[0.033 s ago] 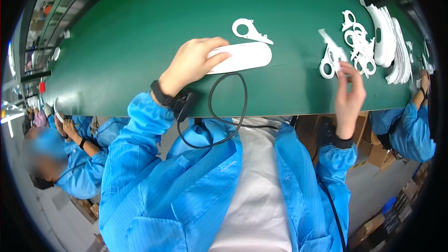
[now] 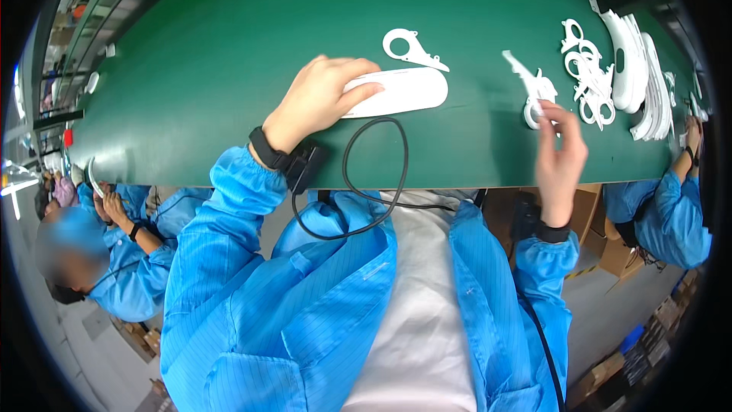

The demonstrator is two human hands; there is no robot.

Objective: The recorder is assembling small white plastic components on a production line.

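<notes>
My left hand [image 2: 324,91] is closed round one end of a long white plastic shell [image 2: 412,91] with a rounded end, on the green table. Just beyond the shell lies a white ring-shaped plastic part [image 2: 412,49] with a pointed arm. To the right, my right hand [image 2: 560,152] pinches the lower end of a slim white plastic strip [image 2: 522,70] between thumb and fingers. The strip tilts up and leftward, slightly blurred. Partly behind it and the fingertips is another white ring-shaped part [image 2: 547,85].
Several white ring-shaped parts [image 2: 591,76] form a loose pile at the right. Beyond them stand long white shells [image 2: 629,61]. A black cable [image 2: 404,156] loops from my left wrist over the table edge [image 2: 457,188]. Co-workers in blue sit at left [image 2: 130,275] and right [image 2: 663,214].
My right hand has moved left with the white strip, away from the pile. My left hand stays on the shell, almost unmoved.
</notes>
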